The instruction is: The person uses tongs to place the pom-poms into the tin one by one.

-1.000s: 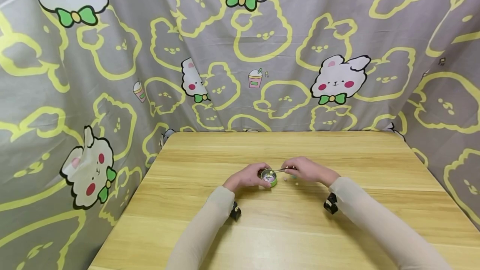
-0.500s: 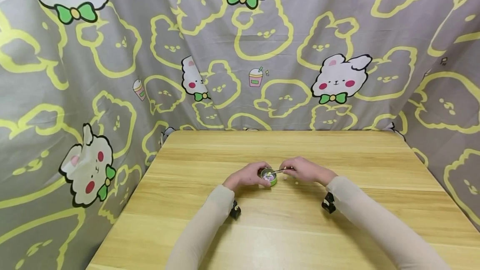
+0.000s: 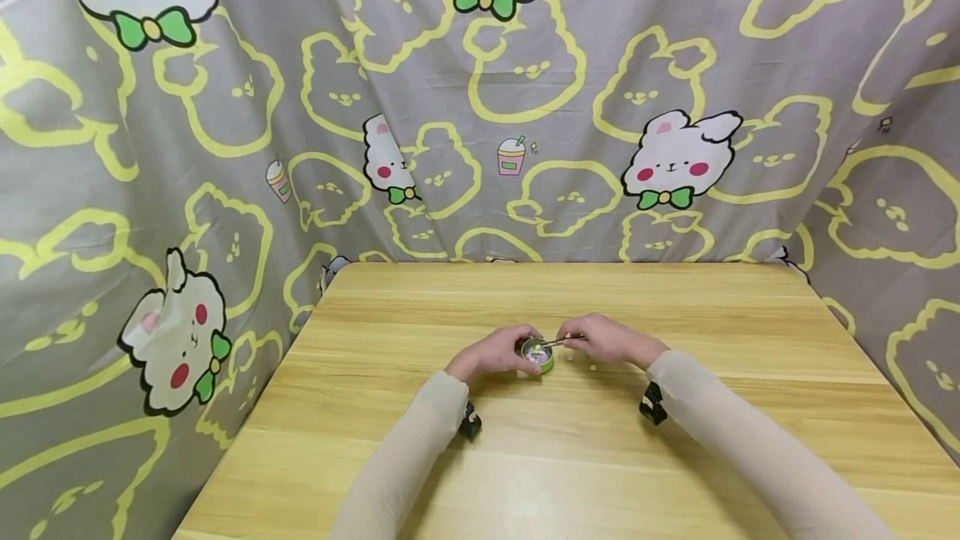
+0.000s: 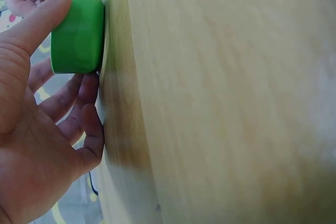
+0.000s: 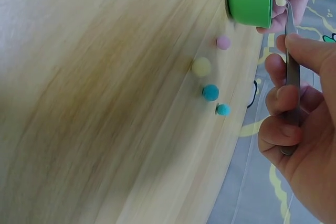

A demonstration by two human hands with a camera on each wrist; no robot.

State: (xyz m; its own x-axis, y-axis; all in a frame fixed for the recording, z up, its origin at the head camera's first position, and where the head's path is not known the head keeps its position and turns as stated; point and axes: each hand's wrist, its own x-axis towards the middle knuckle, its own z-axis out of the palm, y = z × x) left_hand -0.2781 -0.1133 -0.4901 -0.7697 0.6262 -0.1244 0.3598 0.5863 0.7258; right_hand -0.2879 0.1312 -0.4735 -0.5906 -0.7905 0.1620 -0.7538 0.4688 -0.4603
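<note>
On a wood-grain worktop (image 3: 540, 473), we see the green container (image 4: 79, 32) standing upright btwn thumb & fingers of the L hand (image 3: 504, 350). Just R of it, the R hand (image 3: 603, 338) grips tweezers (image 5: 293, 74), tips at the container's mouth w/ a pale yellow ball (image 5: 281, 0) at the end. Vs. 1 sec. ago, we note the R hand has shifted slightly twd. the container, bringing the tips a touch farther over the opening; the L hand is abt. where it was. We find the R fingers curled narrow round the tweezers, thumb against the metal; the L fingers spread abt. the container's width, touching its side. Nearby on the worktop, we count 4 more: pink ball (image 5: 223, 42), larger yellow ball (image 5: 201, 67), teal ball (image 5: 210, 92), sm. turquoise ball (image 5: 223, 109).
</note>
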